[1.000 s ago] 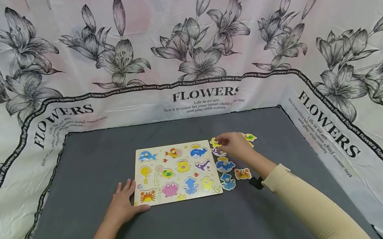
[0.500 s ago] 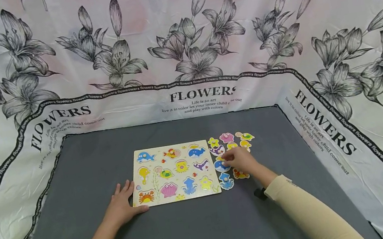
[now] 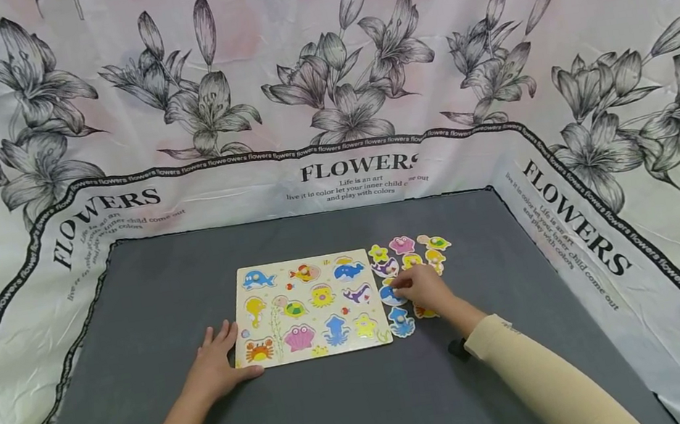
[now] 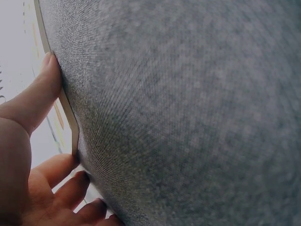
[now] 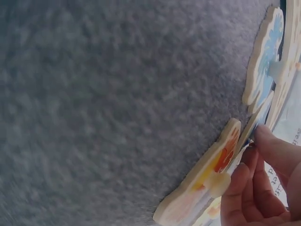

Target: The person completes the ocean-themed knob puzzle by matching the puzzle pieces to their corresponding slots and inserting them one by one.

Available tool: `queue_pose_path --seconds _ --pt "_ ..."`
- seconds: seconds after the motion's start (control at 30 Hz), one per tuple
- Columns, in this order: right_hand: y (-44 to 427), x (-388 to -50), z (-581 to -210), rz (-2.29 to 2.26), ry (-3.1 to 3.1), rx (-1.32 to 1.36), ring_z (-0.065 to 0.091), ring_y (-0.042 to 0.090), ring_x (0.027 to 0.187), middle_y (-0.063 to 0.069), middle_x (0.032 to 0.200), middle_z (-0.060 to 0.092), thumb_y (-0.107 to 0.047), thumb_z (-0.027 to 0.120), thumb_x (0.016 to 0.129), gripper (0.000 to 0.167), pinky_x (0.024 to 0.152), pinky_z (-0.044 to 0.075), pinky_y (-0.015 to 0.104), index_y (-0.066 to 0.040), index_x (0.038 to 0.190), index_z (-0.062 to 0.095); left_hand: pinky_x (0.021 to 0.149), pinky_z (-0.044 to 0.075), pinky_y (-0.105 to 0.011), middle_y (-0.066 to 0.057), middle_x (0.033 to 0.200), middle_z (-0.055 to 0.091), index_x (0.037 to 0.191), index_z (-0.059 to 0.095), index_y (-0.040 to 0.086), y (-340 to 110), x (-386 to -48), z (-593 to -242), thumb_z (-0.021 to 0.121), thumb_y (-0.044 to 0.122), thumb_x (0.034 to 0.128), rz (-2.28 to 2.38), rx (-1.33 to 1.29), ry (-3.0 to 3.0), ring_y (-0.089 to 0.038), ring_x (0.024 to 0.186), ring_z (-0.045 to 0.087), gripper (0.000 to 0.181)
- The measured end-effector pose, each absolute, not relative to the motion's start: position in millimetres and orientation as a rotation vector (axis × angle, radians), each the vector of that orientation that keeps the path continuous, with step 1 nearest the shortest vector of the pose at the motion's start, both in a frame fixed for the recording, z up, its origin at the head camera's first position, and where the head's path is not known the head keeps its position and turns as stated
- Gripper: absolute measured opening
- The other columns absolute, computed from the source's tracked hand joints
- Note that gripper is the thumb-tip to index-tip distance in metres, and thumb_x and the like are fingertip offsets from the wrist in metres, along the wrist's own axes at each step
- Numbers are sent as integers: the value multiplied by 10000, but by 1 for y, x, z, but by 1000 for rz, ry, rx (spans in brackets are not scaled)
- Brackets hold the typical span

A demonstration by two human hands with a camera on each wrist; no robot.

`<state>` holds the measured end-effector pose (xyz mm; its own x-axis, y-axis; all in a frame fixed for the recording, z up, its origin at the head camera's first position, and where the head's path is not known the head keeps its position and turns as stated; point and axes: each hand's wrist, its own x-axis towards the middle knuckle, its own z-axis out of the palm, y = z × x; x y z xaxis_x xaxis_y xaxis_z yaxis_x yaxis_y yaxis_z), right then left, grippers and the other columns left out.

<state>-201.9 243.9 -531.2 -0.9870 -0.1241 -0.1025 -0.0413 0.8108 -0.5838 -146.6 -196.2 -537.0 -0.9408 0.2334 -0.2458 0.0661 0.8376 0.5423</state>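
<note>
My left hand (image 3: 214,365) rests at the lower left corner of a wooden puzzle board (image 3: 276,361) printed with sea animals. In the left wrist view the thumb (image 4: 40,89) and the fingertips touch two edges of the board (image 4: 68,115). Just right of the board, my right hand (image 3: 427,289) pinches a blue whale puzzle piece (image 3: 389,293) between thumb and fingers, partly covering it. Close to that hand lie a blue squid-like piece (image 5: 265,61) with a knob and an orange crab piece (image 5: 202,176), partly hidden in the head view.
Above the right hand lie more loose pieces: a yellow star (image 3: 378,253), a pink one (image 3: 401,245), a green turtle (image 3: 434,242) and a purple whale (image 3: 386,268). Grey cloth (image 3: 344,416) covers the table, with a flower-printed sheet (image 3: 343,57) behind.
My right hand has come down from the upper loose pieces to the blue whale piece, uncovering the pink one. The left hand stays at the board's corner.
</note>
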Motion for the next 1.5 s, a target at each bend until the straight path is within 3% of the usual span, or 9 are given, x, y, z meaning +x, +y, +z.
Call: queue_pose_path --seconds 0.5,0.77,1.2,1.5 --pt "232 -207 -512 -922 2903 -172 650 89 756 21 928 769 -133 792 882 121 672 561 280 -100 995 821 1172 185 -697 -280 1621 242 1559 299 -30 -203 -148 -534 877 468 734 791 195 2721 -534 1504 107 1123" --pt "215 -222 -500 -911 2928 -201 640 111 735 20 911 771 -143 794 881 135 642 552 272 -98 1006 819 1178 178 -690 -280 1622 241 1559 299 -29 -206 -152 -537 872 476 735 783 201 2723 -536 1505 106 1123" --pt "191 -251 -486 -957 2912 -276 677 145 845 39 997 772 -158 762 915 141 671 560 278 -104 1035 811 1183 189 -676 -253 1628 258 1559 323 -9 -205 -158 -535 883 469 724 754 199 2736 -514 1514 114 1113" --pt "174 -271 -493 -967 2874 -263 635 145 792 36 949 765 -139 765 910 123 688 553 276 -82 1010 809 1178 211 -674 -245 1622 288 1554 347 0 -203 -157 -534 892 463 712 760 200 2752 -509 1512 140 1105"
